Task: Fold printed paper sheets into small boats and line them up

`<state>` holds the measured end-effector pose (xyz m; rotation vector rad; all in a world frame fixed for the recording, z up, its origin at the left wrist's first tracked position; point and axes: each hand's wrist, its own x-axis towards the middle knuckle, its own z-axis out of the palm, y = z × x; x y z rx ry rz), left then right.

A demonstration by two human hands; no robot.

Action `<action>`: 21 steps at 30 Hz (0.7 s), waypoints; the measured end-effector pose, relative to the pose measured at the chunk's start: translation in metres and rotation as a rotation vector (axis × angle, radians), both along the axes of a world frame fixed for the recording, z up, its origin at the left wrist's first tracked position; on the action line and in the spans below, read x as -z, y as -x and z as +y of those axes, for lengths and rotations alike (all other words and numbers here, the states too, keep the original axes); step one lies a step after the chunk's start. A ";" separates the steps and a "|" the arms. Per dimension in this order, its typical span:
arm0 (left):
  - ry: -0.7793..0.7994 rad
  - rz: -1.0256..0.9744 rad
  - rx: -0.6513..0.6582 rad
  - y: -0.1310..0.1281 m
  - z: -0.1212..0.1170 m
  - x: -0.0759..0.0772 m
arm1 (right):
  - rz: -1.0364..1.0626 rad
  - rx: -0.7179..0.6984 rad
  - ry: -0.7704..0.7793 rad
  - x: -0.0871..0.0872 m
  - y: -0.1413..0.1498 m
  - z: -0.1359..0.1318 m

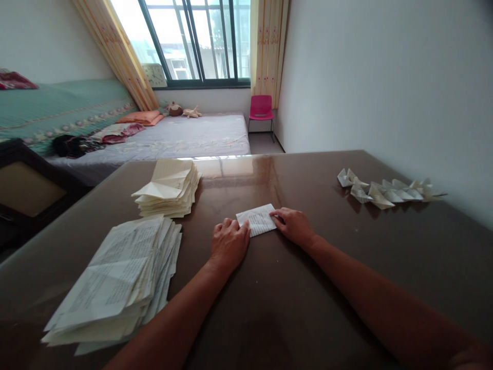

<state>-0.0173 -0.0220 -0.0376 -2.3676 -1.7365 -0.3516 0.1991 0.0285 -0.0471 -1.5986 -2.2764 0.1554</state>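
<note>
A small folded sheet of printed paper [257, 220] lies on the brown table in front of me. My left hand [230, 241] rests at its left edge, fingers curled and thumb on the paper. My right hand [295, 225] has its thumb and fingers closed on the right edge of the same sheet. The undersides of the fingers are hidden. To the left of my hands sits a tall stack of printed sheets [115, 272] with crease lines. Behind that stack is a second pile of yellowish paper [169, 187].
Several folded paper boats [381, 195] stand in a cluster at the table's right, near the wall. The glossy brown table [308, 174] reaches toward a bed [215, 133]. A pink chair [261, 108] stands below the window, and a dark wooden piece [34, 190] is at the left.
</note>
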 end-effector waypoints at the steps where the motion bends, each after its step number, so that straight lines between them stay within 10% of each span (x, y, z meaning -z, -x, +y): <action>1: -0.007 -0.003 0.001 0.000 0.000 0.000 | -0.005 0.000 0.000 0.000 0.000 0.001; 10: -0.012 -0.090 0.429 -0.007 -0.004 0.007 | -0.052 0.013 0.012 -0.004 0.003 0.000; 21: 0.089 -0.099 0.394 -0.010 -0.007 0.005 | 0.033 0.040 -0.079 -0.003 0.002 -0.003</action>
